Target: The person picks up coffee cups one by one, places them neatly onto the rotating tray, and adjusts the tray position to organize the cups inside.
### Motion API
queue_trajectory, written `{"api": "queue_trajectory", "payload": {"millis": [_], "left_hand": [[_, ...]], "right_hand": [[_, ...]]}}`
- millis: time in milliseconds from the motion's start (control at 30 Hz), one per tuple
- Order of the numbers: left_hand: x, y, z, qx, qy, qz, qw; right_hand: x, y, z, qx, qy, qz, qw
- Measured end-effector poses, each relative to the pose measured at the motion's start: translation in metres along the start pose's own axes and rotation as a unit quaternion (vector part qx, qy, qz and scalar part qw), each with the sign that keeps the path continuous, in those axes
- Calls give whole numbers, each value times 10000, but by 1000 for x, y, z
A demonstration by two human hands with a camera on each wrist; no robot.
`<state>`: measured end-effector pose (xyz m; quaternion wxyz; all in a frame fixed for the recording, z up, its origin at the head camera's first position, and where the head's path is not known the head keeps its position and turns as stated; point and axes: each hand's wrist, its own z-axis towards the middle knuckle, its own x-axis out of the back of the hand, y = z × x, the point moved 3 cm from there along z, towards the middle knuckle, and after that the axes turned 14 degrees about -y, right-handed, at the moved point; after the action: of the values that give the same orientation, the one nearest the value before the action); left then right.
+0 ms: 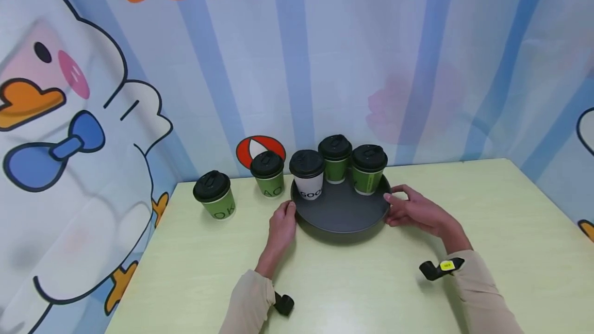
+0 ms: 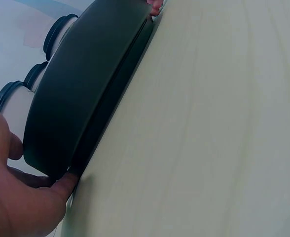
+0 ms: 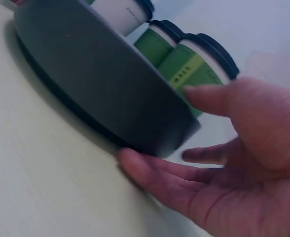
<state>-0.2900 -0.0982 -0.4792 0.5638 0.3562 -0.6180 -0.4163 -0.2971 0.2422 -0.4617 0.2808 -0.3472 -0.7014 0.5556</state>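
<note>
A round dark grey tray (image 1: pixel 341 215) carries one white paper cup (image 1: pixel 309 185) and two green paper cups (image 1: pixel 335 170) (image 1: pixel 366 182), all upright with black lids. My left hand (image 1: pixel 282 228) grips the tray's left edge, its fingertips tucked at the underside in the left wrist view. On the opposite edge my right hand (image 1: pixel 417 213) holds the tray, thumb at the rim and fingers under the bottom. Seen from the right wrist, the tray wall (image 3: pixel 95 74) stands close over the table, with a dark shadow below it.
Left of the tray, two more lidded green cups (image 1: pixel 270 186) (image 1: pixel 223 206) stand on the pale wooden table (image 1: pixel 185 272). Behind the table's back edge hangs a blue striped cloth (image 1: pixel 334 66) with cartoon ducks. Small black cameras (image 1: pixel 284 304) (image 1: pixel 433 270) sit at both wrists.
</note>
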Motion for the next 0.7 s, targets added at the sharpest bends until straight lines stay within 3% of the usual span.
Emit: {"api": "queue_trajectory", "payload": {"millis": [167, 467, 700], "left_hand": [[1, 0, 0, 28, -36, -11, 10000], [1, 1, 0, -39, 8, 92, 9999], [0, 1, 0, -35, 21, 47, 10000]], "right_hand": [[-3, 0, 7, 120, 450, -28, 9989], [-3, 1, 2, 29, 53, 113, 9999], [-2, 1, 2, 7, 80, 110, 9999]]}}
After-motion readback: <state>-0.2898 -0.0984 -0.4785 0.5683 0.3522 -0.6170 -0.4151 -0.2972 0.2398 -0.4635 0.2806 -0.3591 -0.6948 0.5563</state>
